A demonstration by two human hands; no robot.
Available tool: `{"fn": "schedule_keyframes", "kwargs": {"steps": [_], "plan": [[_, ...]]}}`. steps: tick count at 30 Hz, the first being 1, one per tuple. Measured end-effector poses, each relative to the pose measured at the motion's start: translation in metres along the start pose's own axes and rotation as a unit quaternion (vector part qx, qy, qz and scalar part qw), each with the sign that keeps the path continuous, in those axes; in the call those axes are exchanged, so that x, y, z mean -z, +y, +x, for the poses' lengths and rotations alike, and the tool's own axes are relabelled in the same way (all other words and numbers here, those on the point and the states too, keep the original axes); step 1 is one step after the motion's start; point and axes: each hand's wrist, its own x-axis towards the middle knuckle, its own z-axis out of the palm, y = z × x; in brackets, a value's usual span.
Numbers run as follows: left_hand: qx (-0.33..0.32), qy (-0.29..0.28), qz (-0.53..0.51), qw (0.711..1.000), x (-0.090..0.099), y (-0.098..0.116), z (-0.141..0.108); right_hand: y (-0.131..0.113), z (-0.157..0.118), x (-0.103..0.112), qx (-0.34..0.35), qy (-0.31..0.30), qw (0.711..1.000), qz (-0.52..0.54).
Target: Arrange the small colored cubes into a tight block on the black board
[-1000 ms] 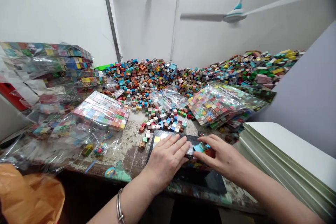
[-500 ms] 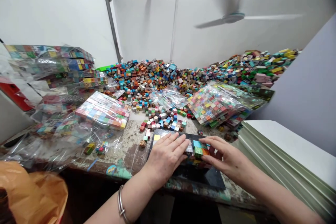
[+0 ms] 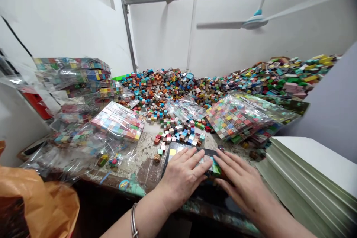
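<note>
My left hand [image 3: 185, 171] lies flat over a row of small printed cubes, its fingers stretched out and covering most of them. My right hand [image 3: 240, 174] rests at the right end of that row, fingers straight and thumb apart, against a few green and blue cubes [image 3: 215, 169]. Beneath them is a black board [image 3: 208, 152], largely hidden by both hands. A yellow cube [image 3: 172, 152] shows on the board's far left part. Just left of the board sits a brown speckled cube [image 3: 157, 157].
A big heap of loose cubes [image 3: 167, 85] runs along the wall. Bagged block sets [image 3: 118, 119] are stacked at left, with more bagged sets [image 3: 231, 119] at right. White-topped sheets [image 3: 312, 156] are piled at the right edge. An orange bag [image 3: 47, 200] stands front left.
My right hand has shifted from around the green and blue cubes to lie flatter against their right side. My left hand has slid slightly right over the row. The camera view has tilted and turned.
</note>
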Motion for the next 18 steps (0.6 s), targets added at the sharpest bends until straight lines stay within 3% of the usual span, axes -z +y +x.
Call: {"fn": "schedule_keyframes", "kwargs": {"steps": [5,9,11,14,16,18], "plan": [[0.002,0.013,0.004,1.0,-0.002,0.0,0.0,-0.01,-0.009,-0.016,0.056,0.04,0.995,-0.076],[0.0,0.024,0.002,1.0,-0.002,0.0,0.0,-0.009,-0.005,-0.001,0.055,-0.009,0.998,-0.04],[-0.002,0.026,0.005,1.0,-0.002,-0.001,0.0,-0.004,0.004,0.01,0.025,-0.035,0.999,0.013],[-0.002,0.029,0.017,0.999,-0.002,-0.001,0.0,0.013,0.031,0.016,-0.078,-0.049,0.991,0.095],[-0.002,0.029,0.022,0.999,-0.002,-0.001,0.0,0.029,0.056,0.009,-0.136,-0.083,0.979,0.125],[0.0,0.028,0.018,0.999,-0.002,-0.001,0.0,0.045,0.082,-0.007,-0.169,-0.163,0.964,0.123]]}}
